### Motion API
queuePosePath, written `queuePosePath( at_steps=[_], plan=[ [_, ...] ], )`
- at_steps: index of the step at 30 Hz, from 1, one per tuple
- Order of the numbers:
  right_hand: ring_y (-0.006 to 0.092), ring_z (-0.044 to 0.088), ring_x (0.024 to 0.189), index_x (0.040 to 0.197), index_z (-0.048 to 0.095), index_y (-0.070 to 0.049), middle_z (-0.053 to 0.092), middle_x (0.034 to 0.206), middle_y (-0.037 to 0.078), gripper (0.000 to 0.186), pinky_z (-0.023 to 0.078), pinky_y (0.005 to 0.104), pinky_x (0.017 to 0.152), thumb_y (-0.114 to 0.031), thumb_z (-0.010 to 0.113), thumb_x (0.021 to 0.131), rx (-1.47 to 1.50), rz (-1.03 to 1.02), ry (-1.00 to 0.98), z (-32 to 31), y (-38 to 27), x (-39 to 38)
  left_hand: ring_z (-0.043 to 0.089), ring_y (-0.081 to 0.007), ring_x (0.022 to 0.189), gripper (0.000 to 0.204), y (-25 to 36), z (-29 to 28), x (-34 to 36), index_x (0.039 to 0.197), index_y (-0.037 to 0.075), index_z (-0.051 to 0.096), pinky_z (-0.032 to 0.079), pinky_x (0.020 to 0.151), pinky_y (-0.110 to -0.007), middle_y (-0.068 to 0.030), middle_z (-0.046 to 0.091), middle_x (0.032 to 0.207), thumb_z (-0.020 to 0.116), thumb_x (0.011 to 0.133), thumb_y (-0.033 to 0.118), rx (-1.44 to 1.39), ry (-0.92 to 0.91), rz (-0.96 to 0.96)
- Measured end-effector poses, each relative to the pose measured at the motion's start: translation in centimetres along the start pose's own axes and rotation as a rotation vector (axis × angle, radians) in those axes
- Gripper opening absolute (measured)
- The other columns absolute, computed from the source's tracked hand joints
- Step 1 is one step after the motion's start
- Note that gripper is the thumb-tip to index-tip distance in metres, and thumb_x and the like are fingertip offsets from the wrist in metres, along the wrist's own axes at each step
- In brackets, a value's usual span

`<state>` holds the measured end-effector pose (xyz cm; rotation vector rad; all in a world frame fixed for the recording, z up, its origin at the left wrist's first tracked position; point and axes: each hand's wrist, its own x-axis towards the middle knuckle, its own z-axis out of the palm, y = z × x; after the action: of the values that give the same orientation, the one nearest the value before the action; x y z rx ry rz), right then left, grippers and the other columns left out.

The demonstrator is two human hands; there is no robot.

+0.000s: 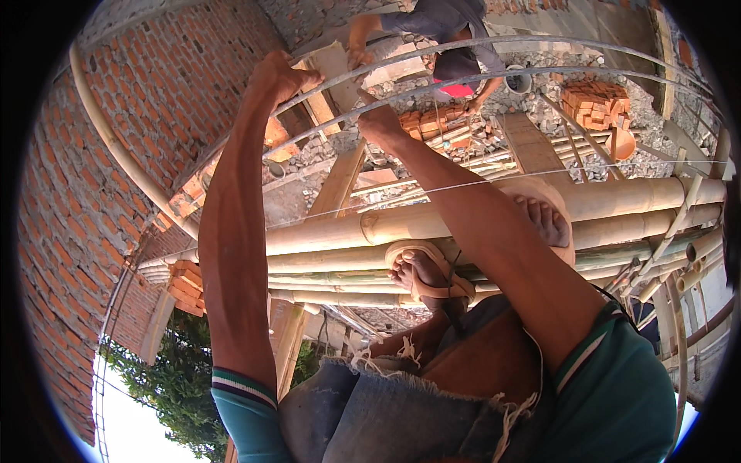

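Two long grey metal rods arc across the upper part of the view, side by side. My left hand (278, 79) is closed around the far rod (432, 52), near its left part, with the thumb sticking out to the right. On the near rod (455, 83), my right hand (380, 123) is closed, one finger pointing up past it. Beneath my arms, my sandalled feet stand on a platform of bamboo poles (324, 237). A thin wire (432, 189) runs across above the poles.
Below, a co-worker (444, 19) in dark clothing bends over bricks (432, 121), both arms reaching down. Another brick stack (594, 104), a bucket (519, 80) and an orange bowl (622, 144) are at the right. A brick wall (93, 185) with a bamboo pole (104, 127) rises on the left.
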<state>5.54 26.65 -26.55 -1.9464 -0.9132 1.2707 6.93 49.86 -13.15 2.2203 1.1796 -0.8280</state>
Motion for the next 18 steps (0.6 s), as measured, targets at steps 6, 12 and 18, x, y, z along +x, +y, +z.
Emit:
queuePosePath(
  at_steps=[6, 12, 18],
  plan=[
    [0.0304, 0.073, 0.092, 0.091, 0.079, -0.008, 0.075, 0.099, 0.013, 0.022, 0.058, 0.0422, 0.080, -0.012, 0.059, 0.084, 0.051, -0.005, -0.047, 0.6, 1.4, 1.2, 0.069, -0.0371, 0.106, 0.076, 0.2, -0.2, -0.1, 0.120, -0.009, 0.065, 0.054, 0.089, -0.044, -0.0276, 0.070, 0.111, 0.090, 0.066, 0.040, 0.007, -0.026, -0.011],
    [0.0328, 0.072, 0.096, 0.093, 0.077, -0.003, 0.074, 0.101, 0.018, 0.023, 0.058, 0.0443, 0.081, -0.015, 0.059, 0.084, -0.438, -0.030, -0.320, -4.3, -2.5, -0.3, 0.070, -0.0378, 0.102, 0.074, 0.6, -0.3, -0.3, 0.116, -0.011, 0.066, 0.054, 0.086, -0.044, -0.0273, 0.071, 0.107, 0.090, 0.066, 0.038, -0.020, -0.028, -0.016],
    [0.0358, 0.071, 0.093, 0.094, 0.073, -0.001, 0.071, 0.099, 0.020, 0.021, 0.057, 0.0487, 0.079, -0.015, 0.060, 0.084, -0.218, 0.018, -0.345, -13.5, -7.2, -6.9, 0.072, -0.0368, 0.096, 0.069, 0.9, -0.6, 0.0, 0.109, -0.011, 0.068, 0.055, 0.081, -0.045, -0.0253, 0.073, 0.102, 0.091, 0.066, 0.039, 0.017, -0.070, -0.055]
  ],
)
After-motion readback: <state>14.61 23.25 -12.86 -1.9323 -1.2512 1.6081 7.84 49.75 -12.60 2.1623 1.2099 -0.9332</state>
